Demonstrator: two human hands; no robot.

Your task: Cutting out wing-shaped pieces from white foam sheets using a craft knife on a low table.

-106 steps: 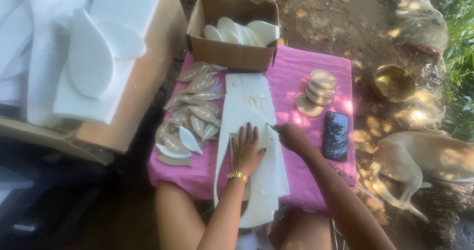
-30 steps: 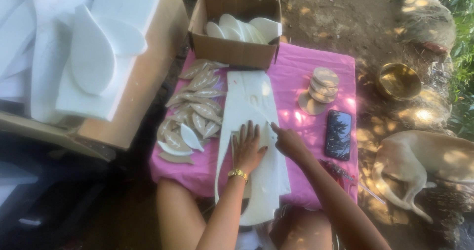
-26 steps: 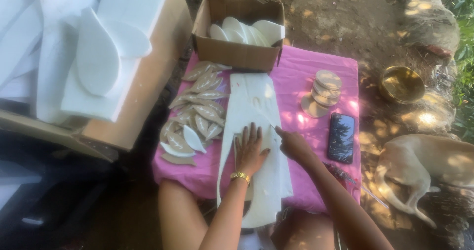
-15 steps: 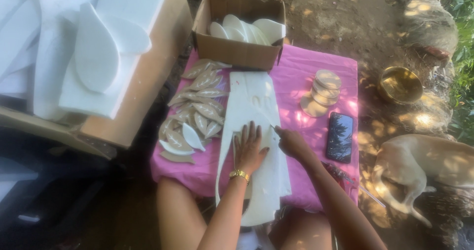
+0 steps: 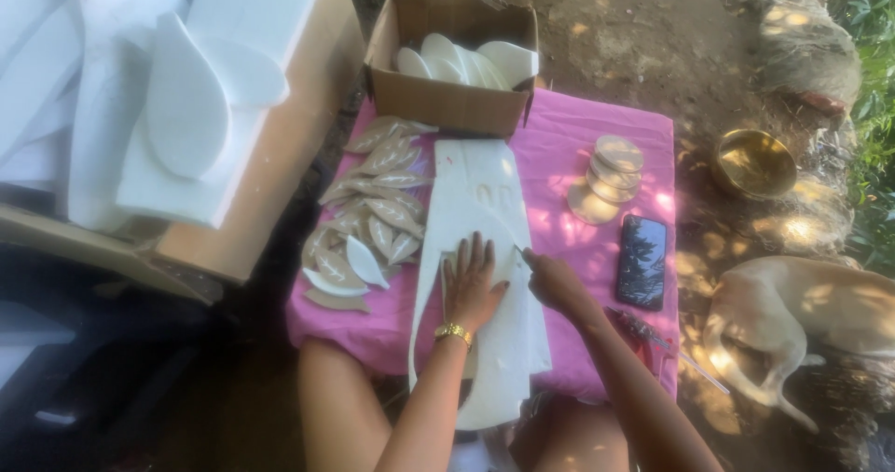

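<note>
Open brown cardboard box (image 5: 447,99) at far edge of pink cloth (image 5: 578,146), flaps up, rectangular, white leaf-shaped foam pieces (image 5: 466,60) stacked inside; larger tan cardboard carton (image 5: 270,169) at left, beside table, white foam slabs (image 5: 186,99) lying on top; dark phone (image 5: 641,261) flat on cloth right of hands, black rectangular screen unlit, reflecting foliage; no labels or signs discernible.

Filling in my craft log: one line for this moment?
left hand flat on white foam sheet | right hand holds thin tool at sheet | pink cloth beneath
</note>
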